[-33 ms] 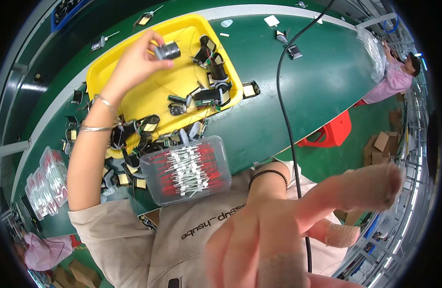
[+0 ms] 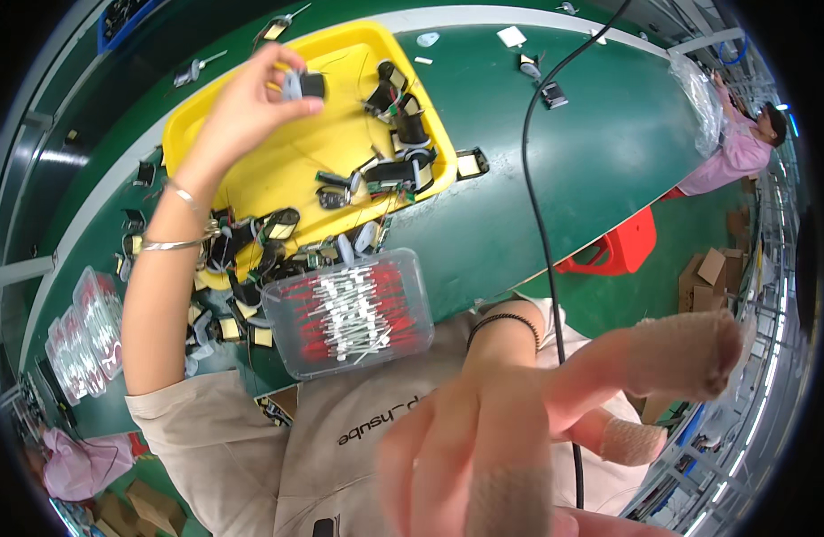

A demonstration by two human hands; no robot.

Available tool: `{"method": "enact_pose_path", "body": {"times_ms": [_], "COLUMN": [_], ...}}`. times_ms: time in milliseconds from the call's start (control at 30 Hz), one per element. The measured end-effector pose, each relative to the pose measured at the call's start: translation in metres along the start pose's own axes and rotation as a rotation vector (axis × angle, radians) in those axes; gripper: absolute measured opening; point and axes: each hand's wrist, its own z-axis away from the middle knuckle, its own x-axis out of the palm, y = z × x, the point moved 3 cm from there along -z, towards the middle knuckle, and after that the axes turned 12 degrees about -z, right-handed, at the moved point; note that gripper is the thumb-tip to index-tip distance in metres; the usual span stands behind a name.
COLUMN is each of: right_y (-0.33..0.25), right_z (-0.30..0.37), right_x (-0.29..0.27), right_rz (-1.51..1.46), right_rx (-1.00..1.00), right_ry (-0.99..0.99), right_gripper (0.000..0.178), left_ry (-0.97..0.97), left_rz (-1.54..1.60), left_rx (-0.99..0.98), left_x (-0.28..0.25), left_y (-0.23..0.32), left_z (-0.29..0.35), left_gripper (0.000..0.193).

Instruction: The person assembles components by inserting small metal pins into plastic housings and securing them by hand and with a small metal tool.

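Over the far left part of a yellow tray [image 2: 410, 42], my left hand [image 2: 243, 112] is closed on a small black and grey plastic part [image 2: 312, 85], gripped between thumb and fingers. In the tray lie several black housings [image 2: 410, 127] with thin wires and green circuit boards. My right hand [image 2: 488, 430] is large in the near foreground, in front of the shirt. Its index finger and thumb stretch out to the right, with beige wraps on the fingertips. Nothing shows between its fingers, though the lower fingers are blurred.
A clear plastic box [image 2: 412, 268] of red and white wire leads stands at the table's near edge. More leads are packed at the left [image 2: 97, 309]. A black cable [image 2: 530, 170] hangs across the view. Beyond the table are a red stool [image 2: 631, 243] and a person in pink [image 2: 743, 148].
My left hand has shifted slightly up and left with the plastic part, which has turned so that more of its grey piece shows. My right hand has moved slightly left.
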Motion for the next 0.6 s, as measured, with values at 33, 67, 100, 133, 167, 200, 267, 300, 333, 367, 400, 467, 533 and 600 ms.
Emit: {"method": "enact_pose_path", "body": {"times_ms": [33, 67, 100, 133, 167, 200, 267, 300, 333, 367, 400, 467, 533, 600], "right_y": [0.003, 0.004, 0.007, 0.013, 0.012, 0.011, 0.007, 0.004, 0.002, 0.001, 0.001, 0.005, 0.012, 0.022], "right_z": [-0.013, -0.024, -0.032, -0.045, -0.059, -0.06, -0.043, -0.036, -0.03, -0.025, -0.022, -0.018, -0.015, -0.01], "right_x": [0.004, 0.005, -0.005, -0.013, -0.022, -0.032, -0.052, -0.061, -0.07, -0.077, -0.083, -0.084, -0.08, -0.079], "right_rz": [-0.014, 0.019, 0.102, 0.3, 0.558, 0.806, 1.321, 1.51, 1.692, 1.681, 1.762, 1.83, 1.853, 1.831], "right_rx": [0.201, 0.405, 0.546, 0.606, 0.593, 0.645, 0.965, 0.935, 0.896, 0.901, 0.817, 0.727, 0.701, 0.689], "right_ry": [-0.107, -0.288, -0.46, -0.584, -0.68, -0.743, -0.816, -1.002, -1.198, -1.204, -1.324, -1.447, -1.512, -1.511], "right_gripper": [0.073, 0.071, 0.07, 0.068, 0.066, 0.064, 0.052, 0.054, 0.057, 0.057, 0.064, 0.071, 0.075, 0.072], "left_ry": [0.056, 0.084, 0.177, 0.25, 0.252, 0.272, 0.511, 0.471, 0.518, 0.535, 0.555, 0.529, 0.535, 0.524], "left_rz": [0.066, 0.142, 0.187, 0.202, 0.336, 0.462, 0.184, 0.216, 0.224, 0.235, 0.246, 0.303, 0.317, 0.32], "left_rx": [0.067, 0.096, 0.137, 0.101, 0.05, -0.003, 0.176, 0.154, 0.142, 0.151, 0.157, 0.171, 0.182, 0.185], "left_x": [-0.012, -0.023, -0.032, -0.043, -0.044, -0.046, -0.048, -0.049, -0.047, -0.042, -0.039, -0.036, -0.034, -0.031], "left_y": [0.009, 0.024, 0.03, 0.035, 0.061, 0.076, 0.061, 0.058, 0.06, 0.063, 0.065, 0.062, 0.061, 0.066], "left_z": [0.01, 0.022, 0.043, 0.065, 0.072, 0.085, 0.102, 0.114, 0.124, 0.13, 0.136, 0.143, 0.145, 0.143], "left_gripper": [0.034, 0.034, 0.035, 0.033, 0.034, 0.035, 0.028, 0.026, 0.026, 0.026, 0.026, 0.027, 0.028, 0.029]}}
